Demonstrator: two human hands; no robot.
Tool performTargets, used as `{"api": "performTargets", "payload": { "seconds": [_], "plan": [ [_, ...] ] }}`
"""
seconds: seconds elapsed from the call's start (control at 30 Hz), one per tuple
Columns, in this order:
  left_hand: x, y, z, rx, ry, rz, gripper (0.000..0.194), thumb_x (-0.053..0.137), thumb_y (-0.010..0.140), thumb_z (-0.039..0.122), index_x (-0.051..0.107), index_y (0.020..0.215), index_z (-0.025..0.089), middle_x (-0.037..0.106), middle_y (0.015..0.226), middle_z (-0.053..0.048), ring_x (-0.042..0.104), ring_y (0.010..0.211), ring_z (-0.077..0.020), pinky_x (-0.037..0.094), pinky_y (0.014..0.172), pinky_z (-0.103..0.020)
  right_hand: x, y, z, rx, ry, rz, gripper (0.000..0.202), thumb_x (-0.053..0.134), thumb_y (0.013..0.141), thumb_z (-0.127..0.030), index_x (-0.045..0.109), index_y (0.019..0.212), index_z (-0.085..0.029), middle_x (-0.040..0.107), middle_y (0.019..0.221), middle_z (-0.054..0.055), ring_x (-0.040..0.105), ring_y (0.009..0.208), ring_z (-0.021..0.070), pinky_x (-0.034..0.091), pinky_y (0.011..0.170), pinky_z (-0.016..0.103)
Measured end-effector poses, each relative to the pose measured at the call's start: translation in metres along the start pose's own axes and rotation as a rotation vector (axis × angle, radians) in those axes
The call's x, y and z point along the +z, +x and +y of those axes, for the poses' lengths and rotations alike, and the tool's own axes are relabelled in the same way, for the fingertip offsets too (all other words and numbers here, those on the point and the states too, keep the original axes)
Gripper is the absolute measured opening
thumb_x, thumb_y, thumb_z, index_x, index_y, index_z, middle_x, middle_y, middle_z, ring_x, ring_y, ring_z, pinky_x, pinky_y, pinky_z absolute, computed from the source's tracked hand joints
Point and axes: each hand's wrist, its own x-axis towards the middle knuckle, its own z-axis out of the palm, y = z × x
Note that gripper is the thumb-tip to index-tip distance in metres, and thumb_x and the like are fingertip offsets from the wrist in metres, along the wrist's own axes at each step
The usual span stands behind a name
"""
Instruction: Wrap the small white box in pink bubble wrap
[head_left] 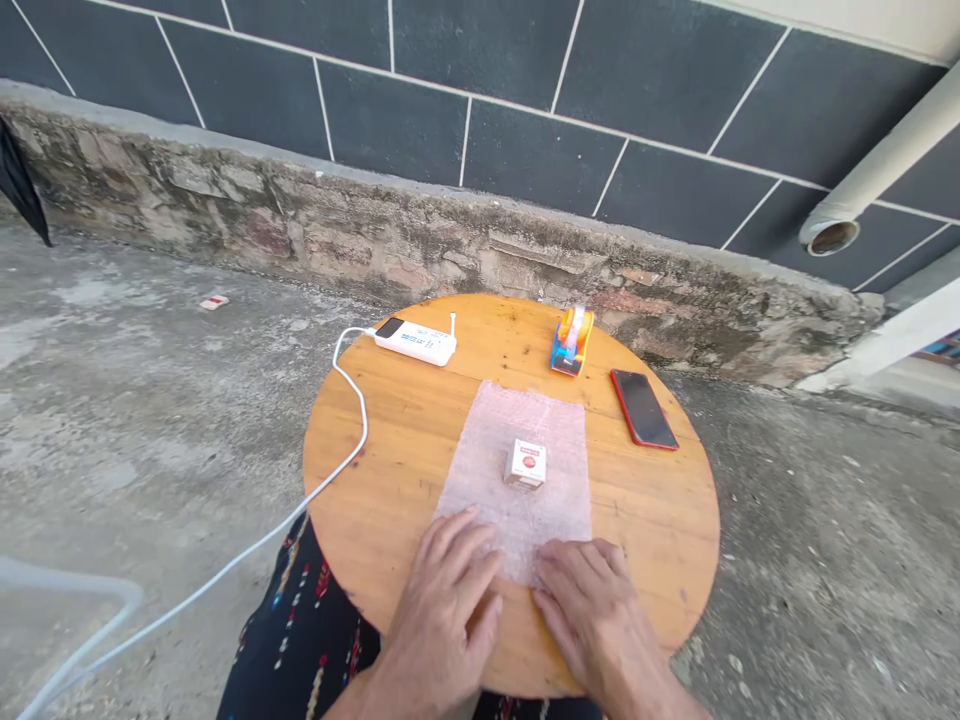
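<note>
A sheet of pinkish, translucent bubble wrap (553, 420) lies flat on the round wooden table (652, 520). On its middle sits a small white box (526, 463) with red print on top. My left hand (450, 610) rests on the sheet's near left corner, fingers stretched out and thumb apart. At the near right corner, my right hand (589, 610) touches the wrap with its fingers slightly bent and its thumb apart. Neither hand touches the box.
A white power bank-like device (416, 340) with a white cable (364, 420) lies at the back left. An orange and blue tape dispenser (572, 342) stands at the back, and a red-edged phone (645, 410) lies to the right. Behind the table is a stone-based wall (360, 230).
</note>
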Motion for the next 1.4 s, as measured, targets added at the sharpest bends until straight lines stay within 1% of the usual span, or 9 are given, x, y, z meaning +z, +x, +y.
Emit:
{"api": "performTargets", "payload": {
  "seconds": [0.17, 0.37, 0.5, 0.73, 0.87, 0.97, 1.1, 1.27, 1.4],
  "plan": [
    [0.003, -0.003, -0.001, 0.004, 0.058, 0.012, 0.036, 0.047, 0.075, 0.003, 0.057, 0.107, 0.016, 0.055, 0.123, -0.012, 0.040, 0.126, -0.0281, 0.038, 0.104, -0.051, 0.009, 0.002, 0.002, -0.013, -0.020, 0.083, 0.025, 0.039, 0.089, -0.006, 0.059, 0.080, -0.018, 0.064, 0.087, 0.005, 0.056, 0.077, 0.0180, 0.037, 0.076, 0.036],
    [0.002, 0.006, -0.002, -0.027, 0.199, 0.057, 0.045, 0.048, 0.079, 0.006, 0.050, 0.122, 0.016, 0.045, 0.136, -0.014, 0.034, 0.130, -0.0317, 0.032, 0.104, -0.058, -0.008, 0.010, 0.000, 0.060, 0.066, 0.071, 0.021, 0.043, 0.086, -0.007, 0.061, 0.089, -0.018, 0.065, 0.092, 0.006, 0.055, 0.079, 0.0192, 0.036, 0.077, 0.037],
    [-0.004, 0.028, -0.004, -0.039, 0.239, 0.039, 0.034, 0.050, 0.082, 0.010, 0.059, 0.113, 0.020, 0.047, 0.137, -0.011, 0.034, 0.131, -0.0316, 0.029, 0.106, -0.057, -0.018, 0.016, 0.002, 0.071, 0.103, 0.082, 0.019, 0.044, 0.086, -0.006, 0.060, 0.084, -0.018, 0.065, 0.097, 0.007, 0.055, 0.083, 0.0199, 0.037, 0.080, 0.039],
    [-0.008, 0.058, 0.001, -0.026, 0.236, -0.042, 0.030, 0.052, 0.082, 0.011, 0.064, 0.105, 0.024, 0.052, 0.134, -0.007, 0.034, 0.133, -0.0290, 0.022, 0.110, -0.056, -0.023, 0.020, 0.008, 0.094, 0.155, 0.107, 0.018, 0.045, 0.085, -0.006, 0.059, 0.081, -0.018, 0.064, 0.099, 0.006, 0.054, 0.083, 0.0200, 0.037, 0.080, 0.040],
    [-0.006, 0.065, 0.004, 0.009, 0.203, -0.061, 0.020, 0.051, 0.083, 0.011, 0.067, 0.085, 0.022, 0.054, 0.131, -0.004, 0.034, 0.133, -0.0273, 0.017, 0.112, -0.055, -0.031, 0.022, 0.010, 0.107, 0.201, 0.098, 0.018, 0.045, 0.087, -0.008, 0.058, 0.081, -0.019, 0.064, 0.098, 0.005, 0.055, 0.085, 0.0202, 0.038, 0.080, 0.040],
    [-0.006, 0.068, 0.000, 0.013, 0.140, -0.045, 0.017, 0.052, 0.083, 0.011, 0.065, 0.078, 0.021, 0.057, 0.127, -0.002, 0.036, 0.131, -0.0265, 0.019, 0.112, -0.054, -0.041, 0.024, 0.018, 0.159, 0.292, 0.060, 0.013, 0.047, 0.089, -0.015, 0.059, 0.087, -0.020, 0.064, 0.102, 0.005, 0.057, 0.091, 0.0205, 0.039, 0.083, 0.039],
    [-0.008, 0.069, -0.007, 0.009, 0.056, -0.008, 0.016, 0.054, 0.082, 0.011, 0.065, 0.081, 0.023, 0.060, 0.123, -0.001, 0.039, 0.128, -0.0259, 0.025, 0.108, -0.052, -0.048, 0.039, 0.047, 0.326, 0.484, 0.020, 0.015, 0.048, 0.092, -0.029, 0.060, 0.096, -0.023, 0.064, 0.104, 0.004, 0.058, 0.100, 0.0197, 0.043, 0.086, 0.034],
    [-0.011, 0.067, -0.007, 0.010, 0.028, -0.023, 0.016, 0.054, 0.081, 0.009, 0.062, 0.075, 0.021, 0.059, 0.123, -0.002, 0.040, 0.127, -0.0265, 0.027, 0.107, -0.051, -0.036, 0.072, 0.079, 0.345, 0.680, -0.144, 0.028, 0.053, 0.089, -0.038, 0.059, 0.111, -0.022, 0.062, 0.115, 0.006, 0.057, 0.104, 0.0216, 0.044, 0.088, 0.036],
    [-0.011, 0.066, -0.005, 0.008, -0.003, -0.043, 0.016, 0.053, 0.081, 0.010, 0.061, 0.072, 0.020, 0.061, 0.121, -0.001, 0.042, 0.125, -0.0249, 0.027, 0.108, -0.050, -0.027, 0.088, 0.080, 0.344, 0.835, -0.267, 0.034, 0.049, 0.091, -0.044, 0.060, 0.115, -0.023, 0.062, 0.115, 0.005, 0.057, 0.103, 0.0211, 0.045, 0.086, 0.034]
  ]
}}
